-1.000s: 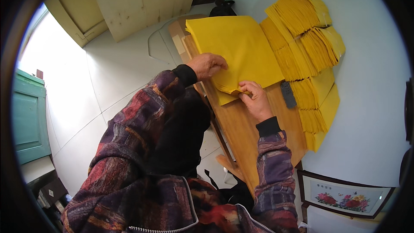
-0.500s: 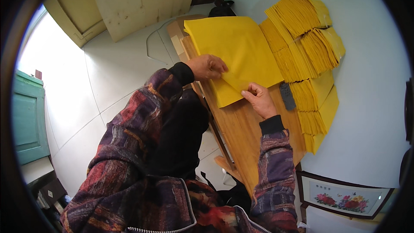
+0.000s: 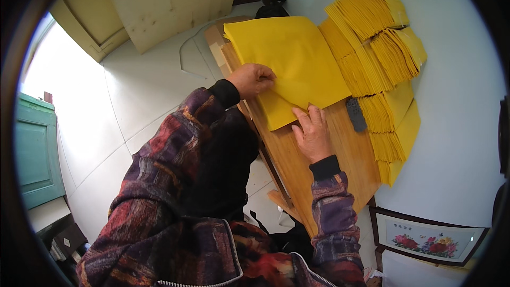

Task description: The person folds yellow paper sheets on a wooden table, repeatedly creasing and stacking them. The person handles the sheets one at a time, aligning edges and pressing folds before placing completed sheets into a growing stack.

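Observation:
A stack of large yellow sheets (image 3: pixel 289 48) lies on the wooden table before me, its top surface slightly wavy. At the stack's left edge, my left hand (image 3: pixel 253 80) has thumb and fingers pinched together on the top yellow sheet, which bends up in a low ridge running toward the right. My right hand (image 3: pixel 313 134) is at the near edge with fingers apart, its fingertips touching the sheets. What lies under the right fingertips is partly hidden.
Several bundles of folded yellow sheets (image 3: pixel 380 56) are piled along the wall to the right. A dark grey block (image 3: pixel 356 115) rests on the wooden table (image 3: pixel 340 149) beside the stack. A framed flower picture (image 3: pixel 425 239) stands at the lower right; wooden boards (image 3: pixel 170 5) lean behind.
My right hand has let go of the lifted sheet corner, moved slightly left and down, and spread its fingers. The lifted part has sunk toward the stack. My left hand has barely shifted.

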`<state>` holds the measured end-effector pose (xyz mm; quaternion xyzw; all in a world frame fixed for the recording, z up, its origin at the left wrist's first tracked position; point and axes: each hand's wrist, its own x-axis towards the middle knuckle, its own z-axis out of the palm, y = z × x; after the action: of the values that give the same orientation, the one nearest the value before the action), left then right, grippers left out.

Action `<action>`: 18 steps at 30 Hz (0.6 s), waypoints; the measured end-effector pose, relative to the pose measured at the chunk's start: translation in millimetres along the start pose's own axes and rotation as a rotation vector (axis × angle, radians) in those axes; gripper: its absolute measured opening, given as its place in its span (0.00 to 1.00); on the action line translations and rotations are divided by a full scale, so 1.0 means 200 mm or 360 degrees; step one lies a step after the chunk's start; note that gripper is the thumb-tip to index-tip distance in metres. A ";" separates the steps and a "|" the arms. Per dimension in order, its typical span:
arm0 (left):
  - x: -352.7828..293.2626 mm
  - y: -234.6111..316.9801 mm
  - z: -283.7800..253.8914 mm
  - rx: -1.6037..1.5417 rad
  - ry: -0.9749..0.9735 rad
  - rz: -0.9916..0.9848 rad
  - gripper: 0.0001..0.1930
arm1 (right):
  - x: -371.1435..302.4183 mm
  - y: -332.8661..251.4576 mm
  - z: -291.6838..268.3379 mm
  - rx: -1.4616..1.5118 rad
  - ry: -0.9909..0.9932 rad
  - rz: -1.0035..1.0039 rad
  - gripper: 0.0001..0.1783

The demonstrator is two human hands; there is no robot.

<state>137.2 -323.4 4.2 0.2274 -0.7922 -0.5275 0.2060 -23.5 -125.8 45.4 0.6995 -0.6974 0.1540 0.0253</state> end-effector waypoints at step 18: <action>0.00 -0.01 -0.07 0.0030 -0.0253 0.0113 0.12 | 0.14 0.19 0.02 0.1169 -0.0229 0.0471 0.05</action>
<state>144.5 -335.0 6.6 0.1584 -0.8186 -0.5287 0.1589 -60.4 -154.4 42.2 0.5630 -0.6892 0.3457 -0.2976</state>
